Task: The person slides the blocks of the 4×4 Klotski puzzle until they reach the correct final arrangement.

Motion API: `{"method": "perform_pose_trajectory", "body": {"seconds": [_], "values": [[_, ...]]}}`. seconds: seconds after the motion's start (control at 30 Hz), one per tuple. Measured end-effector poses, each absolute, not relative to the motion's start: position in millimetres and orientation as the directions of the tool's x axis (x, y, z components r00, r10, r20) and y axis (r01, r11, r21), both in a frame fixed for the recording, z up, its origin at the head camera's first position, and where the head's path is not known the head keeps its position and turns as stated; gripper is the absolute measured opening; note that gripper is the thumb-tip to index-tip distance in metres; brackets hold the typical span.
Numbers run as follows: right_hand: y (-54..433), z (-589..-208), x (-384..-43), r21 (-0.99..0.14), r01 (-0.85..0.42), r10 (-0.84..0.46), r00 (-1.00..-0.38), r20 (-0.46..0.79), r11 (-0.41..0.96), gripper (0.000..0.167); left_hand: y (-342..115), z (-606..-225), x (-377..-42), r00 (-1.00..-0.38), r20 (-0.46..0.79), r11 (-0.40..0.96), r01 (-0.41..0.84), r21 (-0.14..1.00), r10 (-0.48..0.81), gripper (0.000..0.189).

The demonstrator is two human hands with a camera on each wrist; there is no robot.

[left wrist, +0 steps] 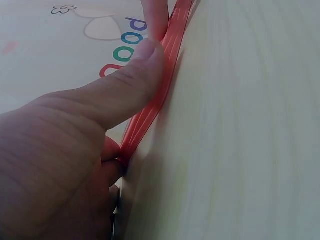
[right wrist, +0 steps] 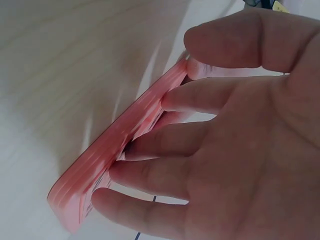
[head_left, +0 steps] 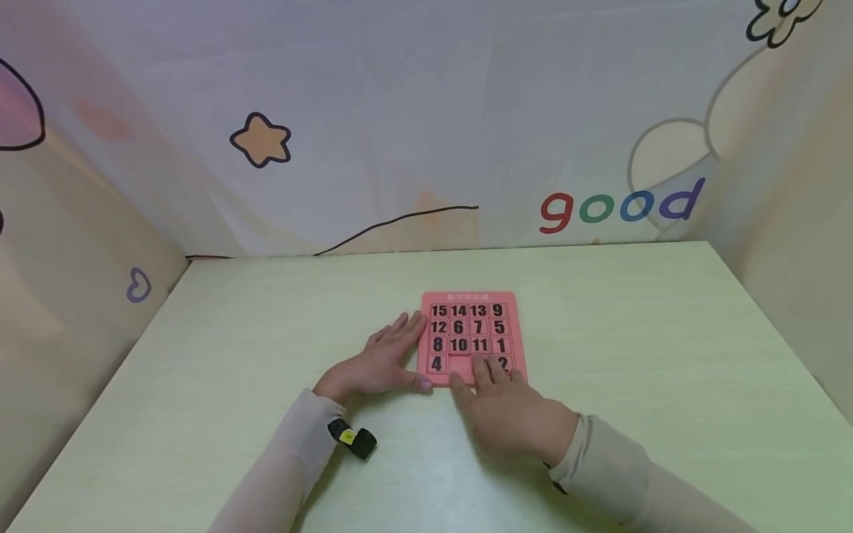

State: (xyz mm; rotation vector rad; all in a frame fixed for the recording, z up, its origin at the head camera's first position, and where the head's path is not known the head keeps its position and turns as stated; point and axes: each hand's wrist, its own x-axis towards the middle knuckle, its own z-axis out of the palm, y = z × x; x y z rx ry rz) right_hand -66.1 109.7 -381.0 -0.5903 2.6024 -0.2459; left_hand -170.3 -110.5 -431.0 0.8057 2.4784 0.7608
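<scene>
The pink number board (head_left: 520,348) lies flat on the pale tabletop (head_left: 280,318), about the middle of the scene. The left grip (head_left: 376,363) is spread: its fingers touch the left edge, and its thumb is at the near left corner. The right grip (head_left: 509,414) is also spread, with its fingertips over the near row. The tiles (head_left: 458,327) fill the three far rows. In the near row, 4 is at left, then comes an empty place (head_left: 460,365); fingers partly hide the rest. I judge that the sliding work is partway: the visible numbers make no complete counting order, so more shifting seems left.
</scene>
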Motion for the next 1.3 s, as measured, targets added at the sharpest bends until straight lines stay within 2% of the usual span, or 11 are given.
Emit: {"method": "perform_pose_trajectory", "body": {"seconds": [0.23,0.47,0.63,0.73,0.97,1.1,1.3], "values": [[107,-382,-63,-0.243,-0.379,-0.447,-0.81,-0.38,0.893,0.056,-110,-431,-170,-0.741,-0.222,0.677,0.393,0.622,0.634,0.114],[101,-385,-62,-0.233,-0.384,-0.444,-0.828,-0.341,0.894,0.069,-112,-431,-171,-0.742,-0.212,0.683,0.414,0.601,0.636,0.113],[97,-387,-63,-0.243,-0.411,-0.471,-0.831,-0.297,0.879,0.067,-112,-432,-172,-0.735,-0.206,0.68,0.431,0.593,0.646,0.11],[95,-388,-65,-0.253,-0.435,-0.496,-0.822,-0.281,0.864,0.069,-112,-432,-171,-0.736,-0.201,0.681,0.437,0.588,0.646,0.107],[95,-392,-70,-0.299,-0.475,-0.552,-0.782,-0.288,0.828,0.086,-111,-434,-172,-0.749,-0.208,0.696,0.424,0.579,0.629,0.1],[98,-389,-72,-0.328,-0.449,-0.545,-0.776,-0.319,0.831,0.082,-112,-434,-172,-0.743,-0.207,0.688,0.427,0.587,0.637,0.103],[103,-384,-69,-0.283,-0.362,-0.448,-0.818,-0.36,0.888,0.074,-111,-432,-171,-0.74,-0.219,0.679,0.401,0.615,0.636,0.112]]}}
